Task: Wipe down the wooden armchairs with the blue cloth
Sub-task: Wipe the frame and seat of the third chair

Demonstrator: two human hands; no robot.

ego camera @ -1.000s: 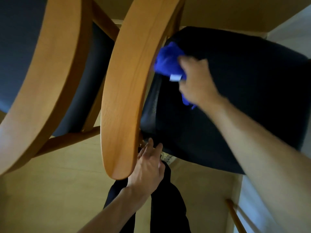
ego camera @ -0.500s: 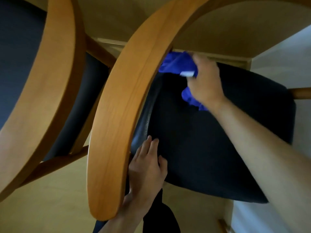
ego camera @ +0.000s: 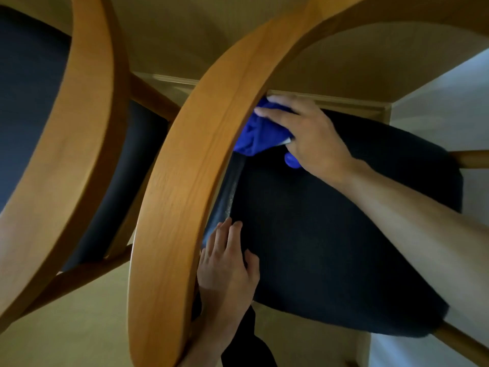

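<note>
Two wooden armchairs in view — near armchair (ego camera: 180, 197) and second armchair (ego camera: 66, 144) at left; one blue cloth (ego camera: 260, 133). Cloth looks soft, light, bunches easily — best held wadded. Right hand (ego camera: 312, 136) clutches it against the armrest's inner edge; left hand (ego camera: 227, 266) lies flat, fingers straight, on the dark seat (ego camera: 330, 234).

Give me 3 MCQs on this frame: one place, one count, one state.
1. Where is the blue cloth?
A. on the floor
B. against the inner side of the curved wooden armrest
C. draped over the left hand

2. How many curved wooden armrests show?
A. one
B. two
C. four

3. What is the left hand doing?
A. resting with straight fingers on the dark seat cushion
B. gripping the cloth
C. making a fist in the air

Answers: 1 B, the right hand presses it there; 2 B, a second armrest stands left; 3 A, its fingers lie straight on the cushion.
</note>
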